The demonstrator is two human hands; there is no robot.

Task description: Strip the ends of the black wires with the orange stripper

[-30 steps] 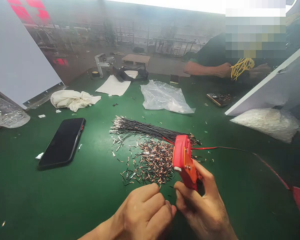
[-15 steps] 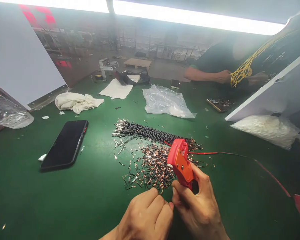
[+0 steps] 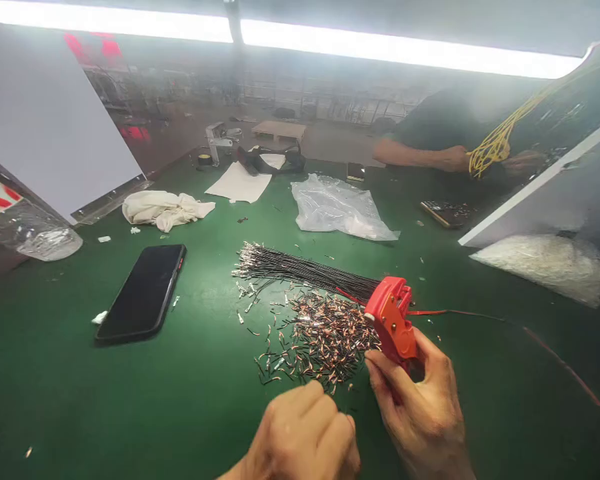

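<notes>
My right hand (image 3: 423, 407) is wrapped round the handles of a red and orange hand tool (image 3: 393, 320), whose head points up and left over a heap of small copper terminals (image 3: 325, 337). My left hand (image 3: 305, 437) is curled into a loose fist at the near edge of that heap, beside the right hand; what its fingers hold is hidden. Behind the heap lies a bundle of black wires (image 3: 300, 267) with metal tips. A single red wire (image 3: 480, 317) runs off to the right from the tool.
A black phone (image 3: 143, 293) lies face up at left on the green table (image 3: 80, 400). Beyond are a white cloth (image 3: 165, 208), a sheet of paper (image 3: 237, 183) and a clear plastic bag (image 3: 340, 208). Another person's hand (image 3: 453, 159) holds yellow wires (image 3: 495, 143) at far right.
The view has tilted up and shifted. My right hand and the tool have moved a little to the right of the terminal heap, apart from my left hand.
</notes>
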